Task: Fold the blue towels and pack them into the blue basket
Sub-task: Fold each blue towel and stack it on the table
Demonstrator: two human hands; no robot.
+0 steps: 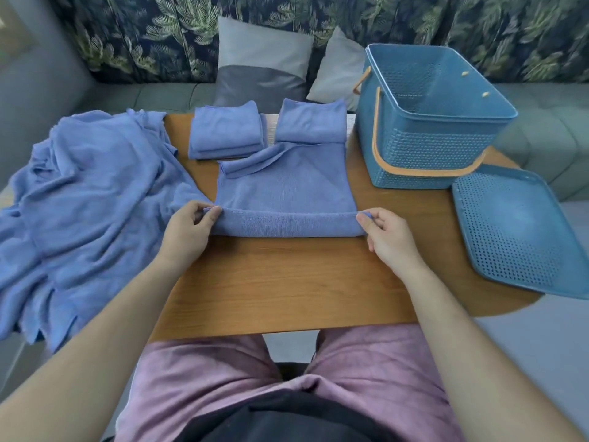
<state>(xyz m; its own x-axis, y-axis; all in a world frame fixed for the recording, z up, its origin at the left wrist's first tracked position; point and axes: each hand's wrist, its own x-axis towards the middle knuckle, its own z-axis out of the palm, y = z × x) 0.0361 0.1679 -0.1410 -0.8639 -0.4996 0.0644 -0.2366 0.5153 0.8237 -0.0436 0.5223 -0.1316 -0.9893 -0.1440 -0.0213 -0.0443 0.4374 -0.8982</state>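
Left hand (186,229) pinches the near-left corner of the blue towel (285,193), thumb and curled fingers closed on the rolled edge. Right hand (387,234) pinches the near-right corner the same way. Between the two grips the terry hem is doubled into a thick soft fold; beyond it the towel lies flat on the wooden table (287,282), its far-left corner flipped back.

Past the held towel, two folded towel stacks: left stack (224,132), right stack (310,124), both squarish, fuzzy microfibre.

Left of the left grip, a crumpled heap of unfolded towels (79,199), wrinkled, draping off the table.

Beyond and right of the right grip, the blue basket (427,122), perforated rigid plastic, tan handle, open, with no towels seen inside. Just right, its perforated lid (516,231), flat, rounded rectangle.
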